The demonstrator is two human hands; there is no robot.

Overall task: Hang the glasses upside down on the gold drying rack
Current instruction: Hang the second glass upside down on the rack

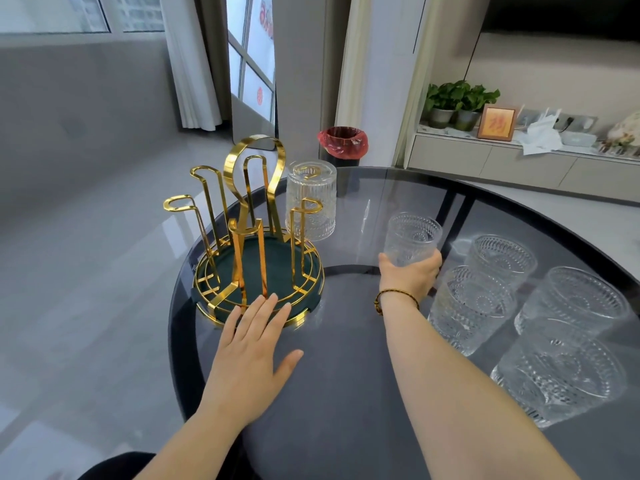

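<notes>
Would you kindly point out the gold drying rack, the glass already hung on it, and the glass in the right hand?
gold drying rack point(254, 174): head view, top loop handle.
hung glass point(311, 199): head view, ribbed side wall.
held glass point(412, 237): head view, patterned side above the fingers.

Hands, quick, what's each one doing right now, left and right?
Left hand: open, flat, fingers touching the rim of the gold drying rack.
Right hand: closed around an upright glass.
</notes>
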